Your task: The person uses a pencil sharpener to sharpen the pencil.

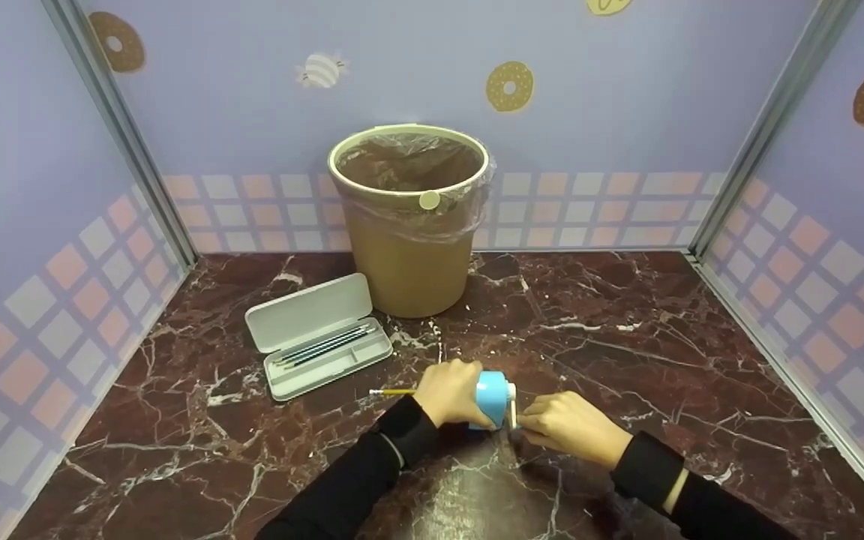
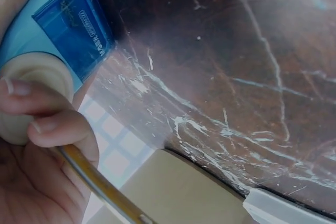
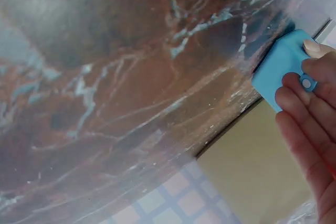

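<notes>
A light-blue hand-crank pencil sharpener (image 1: 491,391) is held by my left hand (image 1: 448,391) above the near middle of the table. From its left side sticks out a yellow pencil (image 1: 397,391). In the left wrist view, fingers curl beside the round cream pencil holder, and the pencil (image 2: 100,184) passes under them. The sharpener's translucent blue drawer (image 2: 79,30) faces the camera there. My right hand (image 1: 571,427) pinches the white crank handle (image 1: 514,411) on the right side. In the right wrist view, bent fingers partly hide the blue body (image 3: 275,72).
An open white pencil case (image 1: 327,375) with several dark striped pencils (image 1: 327,346) lies to the left. Behind stands a tan bin (image 1: 411,262) lined with a clear bag. Patterned panels (image 1: 627,112) enclose the marbled table (image 1: 177,435) on three sides.
</notes>
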The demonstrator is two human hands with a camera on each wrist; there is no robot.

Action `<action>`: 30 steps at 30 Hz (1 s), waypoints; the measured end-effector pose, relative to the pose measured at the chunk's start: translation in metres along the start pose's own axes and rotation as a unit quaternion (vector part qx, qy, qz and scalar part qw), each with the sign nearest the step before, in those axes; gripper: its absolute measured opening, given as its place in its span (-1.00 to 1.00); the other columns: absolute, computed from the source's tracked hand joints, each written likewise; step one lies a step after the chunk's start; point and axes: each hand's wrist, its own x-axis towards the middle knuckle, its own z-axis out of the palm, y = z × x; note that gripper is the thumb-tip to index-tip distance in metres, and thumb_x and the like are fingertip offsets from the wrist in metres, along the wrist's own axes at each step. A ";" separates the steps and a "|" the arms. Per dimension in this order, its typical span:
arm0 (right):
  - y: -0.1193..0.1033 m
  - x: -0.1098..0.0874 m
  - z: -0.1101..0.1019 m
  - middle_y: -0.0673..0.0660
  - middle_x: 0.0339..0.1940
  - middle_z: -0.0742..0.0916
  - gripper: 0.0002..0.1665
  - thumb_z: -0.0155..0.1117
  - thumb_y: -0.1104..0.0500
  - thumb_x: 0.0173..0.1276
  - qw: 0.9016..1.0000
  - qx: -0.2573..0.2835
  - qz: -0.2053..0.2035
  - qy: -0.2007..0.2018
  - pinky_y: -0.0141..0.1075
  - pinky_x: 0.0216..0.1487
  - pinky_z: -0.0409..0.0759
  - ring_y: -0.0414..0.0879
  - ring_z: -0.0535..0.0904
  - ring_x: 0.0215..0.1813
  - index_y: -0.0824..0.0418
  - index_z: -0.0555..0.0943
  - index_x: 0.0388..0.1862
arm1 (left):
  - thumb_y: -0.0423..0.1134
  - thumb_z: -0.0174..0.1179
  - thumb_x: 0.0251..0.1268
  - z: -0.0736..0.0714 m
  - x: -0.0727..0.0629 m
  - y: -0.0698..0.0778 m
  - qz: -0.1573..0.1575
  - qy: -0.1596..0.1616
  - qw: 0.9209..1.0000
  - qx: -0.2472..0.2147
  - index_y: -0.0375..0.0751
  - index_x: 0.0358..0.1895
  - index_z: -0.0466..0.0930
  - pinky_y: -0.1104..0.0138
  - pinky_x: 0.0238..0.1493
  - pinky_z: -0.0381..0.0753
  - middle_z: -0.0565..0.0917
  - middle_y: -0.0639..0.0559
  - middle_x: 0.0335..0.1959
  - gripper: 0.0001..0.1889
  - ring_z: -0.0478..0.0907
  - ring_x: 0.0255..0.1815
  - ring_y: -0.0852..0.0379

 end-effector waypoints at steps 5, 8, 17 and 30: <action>0.002 0.002 -0.009 -0.10 -0.46 0.81 -0.81 0.60 0.13 0.06 1.000 -0.001 -0.006 0.019 -0.41 -0.39 0.60 -0.24 0.67 -0.41 0.10 0.77 -0.34 | 0.21 0.66 -0.38 -0.002 0.002 0.002 -0.003 -0.011 1.000 -0.008 -0.14 -0.15 0.65 0.20 -0.32 0.69 0.77 0.01 -0.28 -0.30 0.70 -0.31 0.08; 0.003 0.005 -0.015 -0.09 -0.45 0.81 -0.80 0.61 0.11 0.03 1.000 -0.004 -0.010 0.024 -0.41 -0.40 0.60 -0.24 0.67 -0.41 0.10 0.75 -0.36 | 0.19 0.67 -0.39 -0.003 0.003 0.002 -0.005 -0.014 1.000 -0.009 -0.15 -0.15 0.66 0.19 -0.31 0.70 0.77 0.00 -0.28 -0.31 0.70 -0.30 0.07; 0.011 0.009 -0.024 -0.12 -0.48 0.80 -0.84 0.59 0.16 0.08 0.998 0.003 -0.004 0.055 -0.46 -0.47 0.53 -0.28 0.63 -0.47 0.08 0.77 -0.35 | 0.19 0.67 -0.36 -0.004 0.004 0.001 0.002 -0.026 1.000 -0.006 -0.15 -0.12 0.66 0.16 -0.27 0.71 0.78 0.00 -0.24 -0.30 0.73 -0.26 0.04; 0.022 0.015 -0.037 -0.04 -0.40 0.82 -0.74 0.58 0.16 0.09 0.997 -0.049 0.009 0.051 -0.37 -0.39 0.63 -0.21 0.70 -0.38 0.14 0.81 -0.20 | 0.19 0.66 -0.36 -0.004 0.004 -0.001 0.032 -0.023 0.999 0.004 -0.14 -0.08 0.64 0.17 -0.27 0.71 0.78 -0.01 -0.24 -0.28 0.73 -0.26 0.04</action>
